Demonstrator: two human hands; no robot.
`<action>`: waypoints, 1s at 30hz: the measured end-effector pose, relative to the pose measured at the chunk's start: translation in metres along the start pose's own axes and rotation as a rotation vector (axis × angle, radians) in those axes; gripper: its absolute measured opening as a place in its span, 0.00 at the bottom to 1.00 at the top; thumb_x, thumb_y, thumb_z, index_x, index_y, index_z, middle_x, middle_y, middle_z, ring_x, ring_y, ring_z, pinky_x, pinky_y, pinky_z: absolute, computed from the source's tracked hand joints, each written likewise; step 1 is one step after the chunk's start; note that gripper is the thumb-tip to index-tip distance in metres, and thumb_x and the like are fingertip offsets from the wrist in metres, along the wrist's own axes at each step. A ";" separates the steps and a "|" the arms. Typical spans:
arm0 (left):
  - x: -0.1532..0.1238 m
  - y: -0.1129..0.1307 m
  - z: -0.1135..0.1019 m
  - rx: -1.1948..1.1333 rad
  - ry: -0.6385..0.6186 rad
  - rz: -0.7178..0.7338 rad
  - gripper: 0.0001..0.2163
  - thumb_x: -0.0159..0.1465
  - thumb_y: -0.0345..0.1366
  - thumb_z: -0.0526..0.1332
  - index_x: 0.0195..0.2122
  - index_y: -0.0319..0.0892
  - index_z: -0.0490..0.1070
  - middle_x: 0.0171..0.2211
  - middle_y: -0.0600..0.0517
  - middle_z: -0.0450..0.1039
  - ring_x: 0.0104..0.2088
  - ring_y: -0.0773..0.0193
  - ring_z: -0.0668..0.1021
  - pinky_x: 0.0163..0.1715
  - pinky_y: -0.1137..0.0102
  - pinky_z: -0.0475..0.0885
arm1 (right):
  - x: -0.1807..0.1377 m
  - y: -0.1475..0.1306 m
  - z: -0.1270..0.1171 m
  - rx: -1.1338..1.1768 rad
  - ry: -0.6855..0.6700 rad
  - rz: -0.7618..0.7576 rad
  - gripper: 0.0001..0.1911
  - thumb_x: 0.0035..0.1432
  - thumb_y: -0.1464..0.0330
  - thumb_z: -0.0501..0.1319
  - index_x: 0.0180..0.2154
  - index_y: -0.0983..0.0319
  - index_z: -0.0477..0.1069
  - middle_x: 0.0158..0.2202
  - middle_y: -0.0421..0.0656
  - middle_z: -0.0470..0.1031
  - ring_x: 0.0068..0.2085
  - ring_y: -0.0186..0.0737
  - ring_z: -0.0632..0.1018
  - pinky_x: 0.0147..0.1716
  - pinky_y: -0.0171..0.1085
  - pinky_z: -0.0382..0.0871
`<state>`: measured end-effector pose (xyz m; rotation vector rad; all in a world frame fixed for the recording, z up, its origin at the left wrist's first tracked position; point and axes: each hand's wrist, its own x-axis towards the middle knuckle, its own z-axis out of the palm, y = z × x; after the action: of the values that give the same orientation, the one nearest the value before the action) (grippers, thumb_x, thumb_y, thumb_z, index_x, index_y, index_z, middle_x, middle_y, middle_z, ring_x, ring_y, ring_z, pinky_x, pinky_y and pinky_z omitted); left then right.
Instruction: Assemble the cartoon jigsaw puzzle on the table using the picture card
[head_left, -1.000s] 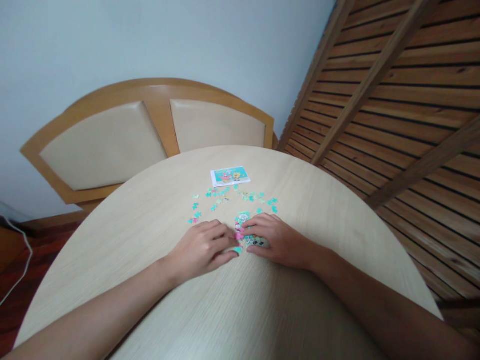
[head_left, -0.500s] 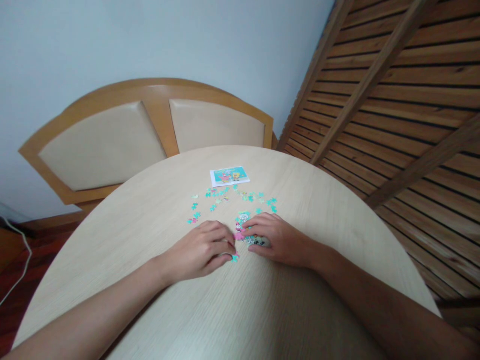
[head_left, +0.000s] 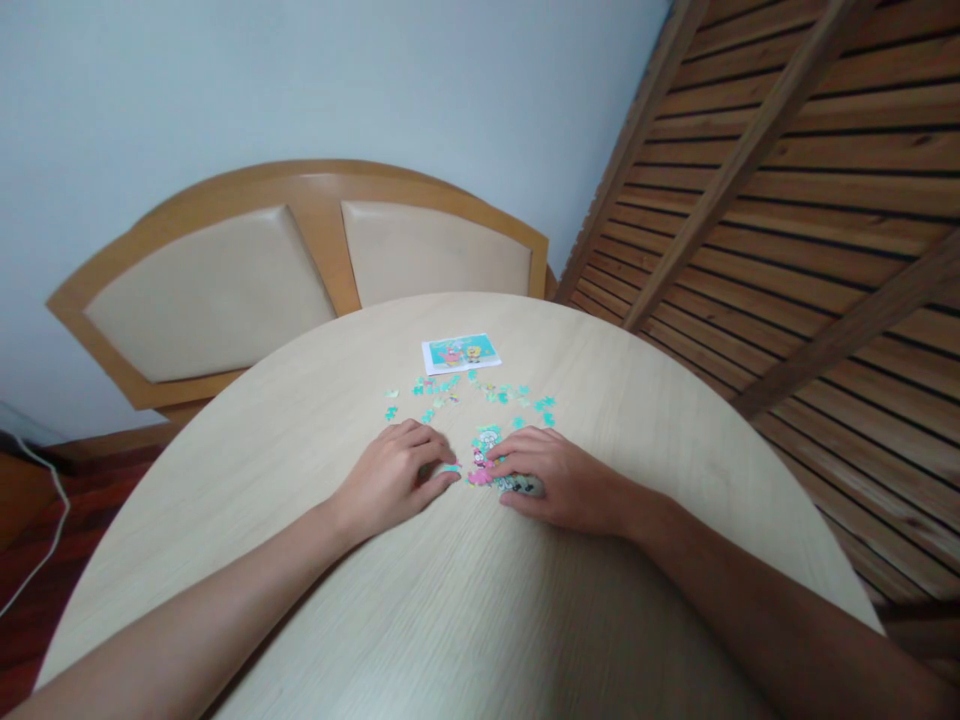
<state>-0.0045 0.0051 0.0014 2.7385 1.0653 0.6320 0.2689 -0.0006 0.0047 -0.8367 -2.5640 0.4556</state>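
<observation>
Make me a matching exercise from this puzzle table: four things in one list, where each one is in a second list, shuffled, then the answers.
Things
1. picture card
2. loose puzzle pieces
3. right hand
4. chair back

Places
A. behind the far edge of the table
B. resting on the joined puzzle part
C. scattered on the near side of the card
D. lying flat, beyond all the pieces

Pairs: 1-D, 2-C, 3-B, 4-A
</observation>
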 end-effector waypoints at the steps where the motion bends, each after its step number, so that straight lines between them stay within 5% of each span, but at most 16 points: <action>1: 0.000 0.000 0.001 -0.015 0.005 -0.012 0.07 0.69 0.39 0.61 0.43 0.45 0.77 0.43 0.48 0.78 0.43 0.56 0.77 0.49 0.58 0.72 | 0.000 0.000 0.000 0.001 -0.002 -0.003 0.14 0.61 0.68 0.65 0.50 0.57 0.77 0.53 0.45 0.79 0.54 0.46 0.77 0.56 0.49 0.65; 8: -0.001 0.000 0.003 -0.084 0.017 0.017 0.11 0.70 0.31 0.56 0.46 0.45 0.78 0.44 0.46 0.77 0.45 0.56 0.77 0.48 0.59 0.72 | 0.000 0.000 0.001 0.012 -0.007 -0.017 0.15 0.61 0.68 0.64 0.50 0.57 0.77 0.53 0.45 0.79 0.53 0.46 0.77 0.56 0.49 0.65; 22: 0.000 0.001 0.010 -0.235 0.040 -0.140 0.04 0.69 0.36 0.62 0.43 0.44 0.75 0.44 0.48 0.77 0.47 0.55 0.76 0.52 0.57 0.69 | 0.000 -0.001 0.003 0.022 -0.001 -0.019 0.15 0.60 0.68 0.65 0.49 0.56 0.77 0.53 0.45 0.79 0.54 0.47 0.76 0.57 0.49 0.64; 30: 0.001 0.004 0.011 -0.186 0.062 -0.175 0.05 0.68 0.35 0.63 0.44 0.44 0.76 0.37 0.49 0.78 0.42 0.55 0.77 0.46 0.60 0.71 | 0.001 -0.003 0.004 0.029 -0.008 -0.028 0.14 0.61 0.68 0.65 0.50 0.56 0.77 0.53 0.45 0.79 0.54 0.47 0.76 0.58 0.50 0.64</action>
<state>0.0032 0.0032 -0.0071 2.4509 1.1792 0.7518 0.2647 -0.0028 0.0024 -0.7890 -2.5668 0.4869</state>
